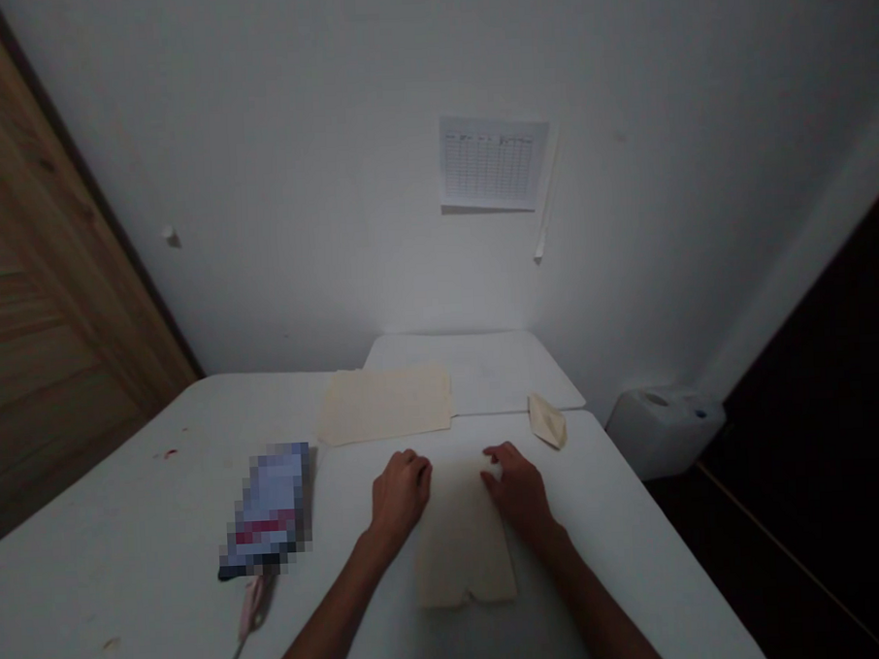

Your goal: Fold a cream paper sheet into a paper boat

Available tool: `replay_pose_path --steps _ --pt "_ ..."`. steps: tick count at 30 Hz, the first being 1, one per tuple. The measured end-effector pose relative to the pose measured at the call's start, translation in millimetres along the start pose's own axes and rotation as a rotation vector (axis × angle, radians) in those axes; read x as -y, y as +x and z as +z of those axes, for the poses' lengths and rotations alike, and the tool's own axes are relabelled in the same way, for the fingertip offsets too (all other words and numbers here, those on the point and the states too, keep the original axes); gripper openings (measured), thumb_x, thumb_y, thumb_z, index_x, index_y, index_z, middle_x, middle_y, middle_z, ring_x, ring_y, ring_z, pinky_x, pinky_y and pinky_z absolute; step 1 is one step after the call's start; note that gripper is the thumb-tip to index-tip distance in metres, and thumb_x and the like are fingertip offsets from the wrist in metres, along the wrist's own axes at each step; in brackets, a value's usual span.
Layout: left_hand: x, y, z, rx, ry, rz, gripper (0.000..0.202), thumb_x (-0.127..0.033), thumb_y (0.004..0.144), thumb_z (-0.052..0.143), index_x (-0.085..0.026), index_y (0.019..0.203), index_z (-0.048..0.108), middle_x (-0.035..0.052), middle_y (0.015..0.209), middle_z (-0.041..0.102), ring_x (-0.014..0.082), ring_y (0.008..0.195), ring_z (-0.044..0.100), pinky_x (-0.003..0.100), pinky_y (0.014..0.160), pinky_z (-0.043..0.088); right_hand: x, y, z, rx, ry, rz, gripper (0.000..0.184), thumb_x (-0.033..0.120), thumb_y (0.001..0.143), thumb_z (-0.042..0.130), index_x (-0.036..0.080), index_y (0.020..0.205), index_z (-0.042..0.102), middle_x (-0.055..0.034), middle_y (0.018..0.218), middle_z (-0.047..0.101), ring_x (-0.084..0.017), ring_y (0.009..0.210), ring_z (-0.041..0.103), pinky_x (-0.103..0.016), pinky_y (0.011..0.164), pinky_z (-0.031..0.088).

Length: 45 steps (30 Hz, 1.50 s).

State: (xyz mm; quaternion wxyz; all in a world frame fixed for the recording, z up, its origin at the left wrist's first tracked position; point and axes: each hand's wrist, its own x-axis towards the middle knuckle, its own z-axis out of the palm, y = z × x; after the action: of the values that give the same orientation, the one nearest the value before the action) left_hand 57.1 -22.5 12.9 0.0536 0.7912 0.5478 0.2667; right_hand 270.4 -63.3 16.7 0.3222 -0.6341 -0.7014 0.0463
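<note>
Left hand (399, 501) loosely curled, right hand (515, 486) with fingers slightly spread, both resting on the side edges of a cream paper sheet (463, 537) on the white table (623, 525); no pinch. Beyond it: a flat cream folder (385, 405), a folded paper scrap (547, 420). Left of the left hand: pixelated packet (268, 502), pink-handled scissors (251, 605).

**Cream sheet (464, 552) lying flat**

The single sheet, paper or thin card, is matt and plain, with no visible marks. It rests on a white table (609, 536), its longer sides running away from the onlooker and a small notch at the middle of its near edge. The left hand (401, 496) lies at the far left corner; the right hand (515, 486) covers the far right corner.
</note>
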Motion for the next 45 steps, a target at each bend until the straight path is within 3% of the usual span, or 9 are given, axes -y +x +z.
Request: replay_pose_path --steps 6,10,15,22,29,38,45 --pt "0.8 1.0 5.7 -0.020 0.000 0.162 0.024 -0.008 0.087 0.043 -0.016 0.098 0.063 0.0099 0.099 0.057 0.0241 0.098 0.048 0.039 0.087 0.042 5.1 1.9 0.5 0.286 -0.054 -0.259 0.053 0.000 0.079 0.040 0.026 0.121 0.060 -0.0001 0.116 0.067 -0.017 0.100 0.062 -0.027 0.090 0.044" --pt "2.9 3.6 6.2 0.071 -0.071 0.380 0.032 0.003 0.079 0.043 -0.019 0.087 0.065 0.0062 0.091 0.058 0.0210 0.093 0.051 0.034 0.082 0.046 5.3 4.3 -0.2 0.373 -0.132 -0.314 0.055 0.001 0.079 0.042 0.029 0.123 0.059 0.0031 0.127 0.061 -0.017 0.099 0.062 -0.027 0.089 0.045" --pt "2.1 -2.5 -4.8 0.119 -0.136 0.474 0.021 -0.011 0.086 0.048 -0.019 0.096 0.064 0.0078 0.099 0.059 0.0207 0.095 0.054 0.034 0.085 0.047 6.2 5.5 -1.4 0.404 -0.207 -0.311 0.050 0.006 0.085 0.041 0.031 0.125 0.058 0.0031 0.129 0.059 -0.018 0.098 0.062 -0.028 0.086 0.046" --pt "-0.4 -9.8 -10.4 0.153 -0.058 0.495 0.023 -0.022 0.092 0.045 -0.019 0.108 0.061 0.0103 0.117 0.061 0.0241 0.107 0.054 0.042 0.094 0.046 9.7 5.7 -3.3 0.436 -0.244 -0.323 0.053 0.006 0.085 0.041 0.031 0.130 0.053 0.0032 0.136 0.053 -0.018 0.101 0.062 -0.027 0.086 0.046" --pt "2.3 -17.5 -8.2 0.168 0.036 0.429 0.030 -0.025 0.094 0.043 -0.018 0.118 0.058 0.0089 0.129 0.058 0.0244 0.115 0.051 0.042 0.100 0.042 -1.1 -4.4 -8.5 0.381 -0.246 -0.186 0.049 0.011 0.087 0.042 0.032 0.130 0.053 0.0017 0.133 0.056 -0.019 0.098 0.064 -0.030 0.084 0.047" --pt "7.5 -22.1 -11.6 0.172 0.088 0.376 0.032 -0.027 0.093 0.045 -0.020 0.122 0.057 0.0086 0.132 0.057 0.0268 0.120 0.048 0.044 0.099 0.039 -15.8 -9.2 -13.7 0.309 -0.181 -0.072 0.036 0.031 0.095 0.043 0.030 0.128 0.056 -0.0036 0.118 0.066 -0.021 0.102 0.065 -0.032 0.090 0.045" --pt "9.3 -13.2 -9.6 0.150 0.112 0.379 0.030 -0.026 0.093 0.045 -0.021 0.120 0.057 0.0059 0.132 0.057 0.0273 0.117 0.048 0.043 0.093 0.040 -18.7 4.7 -12.1 0.299 -0.220 -0.041 0.033 0.027 0.093 0.046 0.033 0.122 0.061 -0.0019 0.113 0.069 -0.021 0.097 0.066 -0.032 0.084 0.047"
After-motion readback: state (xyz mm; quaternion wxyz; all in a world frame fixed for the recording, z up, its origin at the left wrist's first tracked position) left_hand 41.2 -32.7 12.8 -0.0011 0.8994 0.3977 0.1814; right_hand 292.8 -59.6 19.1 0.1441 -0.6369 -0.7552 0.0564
